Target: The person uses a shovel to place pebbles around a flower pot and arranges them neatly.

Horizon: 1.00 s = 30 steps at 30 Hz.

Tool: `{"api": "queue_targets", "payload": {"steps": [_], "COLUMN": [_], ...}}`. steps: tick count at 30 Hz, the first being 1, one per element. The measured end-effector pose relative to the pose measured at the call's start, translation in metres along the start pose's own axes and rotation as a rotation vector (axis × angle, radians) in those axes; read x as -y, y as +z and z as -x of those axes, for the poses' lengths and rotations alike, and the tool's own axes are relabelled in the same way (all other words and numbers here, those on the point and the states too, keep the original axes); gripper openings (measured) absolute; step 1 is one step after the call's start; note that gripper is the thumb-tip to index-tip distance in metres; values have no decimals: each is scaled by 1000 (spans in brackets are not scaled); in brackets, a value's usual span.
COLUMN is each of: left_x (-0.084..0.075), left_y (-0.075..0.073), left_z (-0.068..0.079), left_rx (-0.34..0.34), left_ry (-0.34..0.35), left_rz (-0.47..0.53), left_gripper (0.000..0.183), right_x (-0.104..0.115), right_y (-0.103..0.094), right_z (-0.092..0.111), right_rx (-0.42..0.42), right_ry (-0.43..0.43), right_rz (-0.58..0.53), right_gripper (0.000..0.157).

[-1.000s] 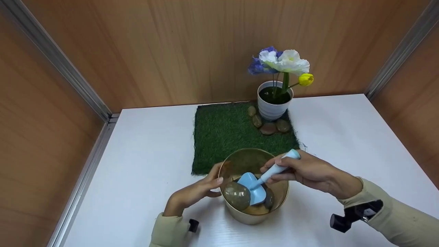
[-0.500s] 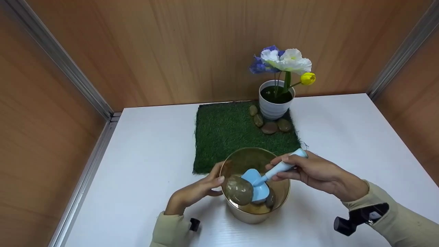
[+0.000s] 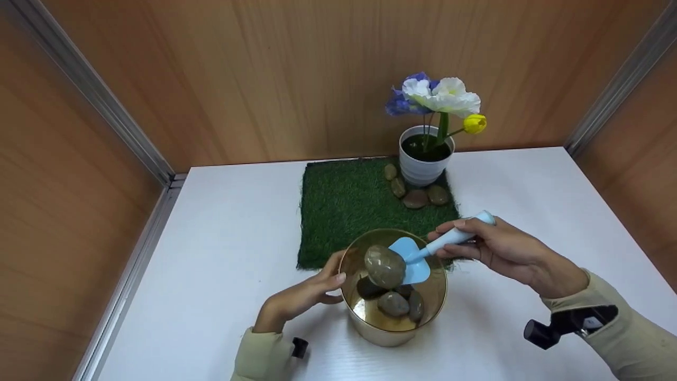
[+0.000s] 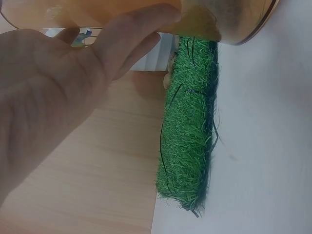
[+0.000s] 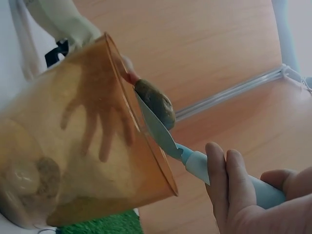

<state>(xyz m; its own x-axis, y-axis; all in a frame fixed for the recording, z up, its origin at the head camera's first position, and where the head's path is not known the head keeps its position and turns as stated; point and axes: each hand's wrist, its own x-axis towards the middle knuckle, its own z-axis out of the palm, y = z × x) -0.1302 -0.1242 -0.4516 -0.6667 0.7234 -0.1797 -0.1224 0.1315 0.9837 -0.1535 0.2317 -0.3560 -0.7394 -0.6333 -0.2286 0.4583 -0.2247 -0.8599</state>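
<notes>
My right hand (image 3: 508, 248) grips the handle of a light blue hand trowel (image 3: 415, 262), its blade at the mouth of a translucent amber tub (image 3: 381, 337). On the blade rests a large, smooth, grey-brown stone (image 3: 385, 266), level with the tub's rim in the right wrist view. Several darker stones (image 3: 393, 304) lie on the tub's bottom. With its thumb at the rim, my left hand (image 3: 307, 288) holds the tub's left side, and its fingers (image 5: 105, 136) spread over the outer wall, seen through the plastic in the right wrist view.
Behind the tub lies a green turf mat (image 3: 344, 211). A white pot (image 3: 423, 166) with purple, white and yellow flowers (image 3: 441, 95) stands at its back right corner, edged by several brown pebbles (image 3: 416, 199). Wood-grain panels (image 3: 317, 79) enclose the white table (image 3: 232, 227).
The trowel and my right hand have risen and moved right, lifting the large stone up from lower in the tub. The stones beneath have come into sight. My left hand has stayed put.
</notes>
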Motion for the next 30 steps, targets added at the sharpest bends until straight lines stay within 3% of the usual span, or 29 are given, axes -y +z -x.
{"api": "queue_targets", "payload": {"steps": [11,17,23,30], "left_x": [0,-1,-2,-2], "left_y": [-1,0,1,1], "left_z": [0,0,0,0], "left_rx": [3,10,8,1], "left_ry": [10,13,5,-2], "left_rz": [5,8,8,9], "left_gripper": [50,49,51,50], "right_x": [30,39,40,30], "right_y": [-14,-24,-36,-52], "right_z": [-7,-17,-32,-59], "right_rx": [-74,-145,-212,-273], "right_ry": [-16,-19,-28,-60], "right_rz": [-97,-239,-341,-368], "right_gripper": [32,30,32,30]}}
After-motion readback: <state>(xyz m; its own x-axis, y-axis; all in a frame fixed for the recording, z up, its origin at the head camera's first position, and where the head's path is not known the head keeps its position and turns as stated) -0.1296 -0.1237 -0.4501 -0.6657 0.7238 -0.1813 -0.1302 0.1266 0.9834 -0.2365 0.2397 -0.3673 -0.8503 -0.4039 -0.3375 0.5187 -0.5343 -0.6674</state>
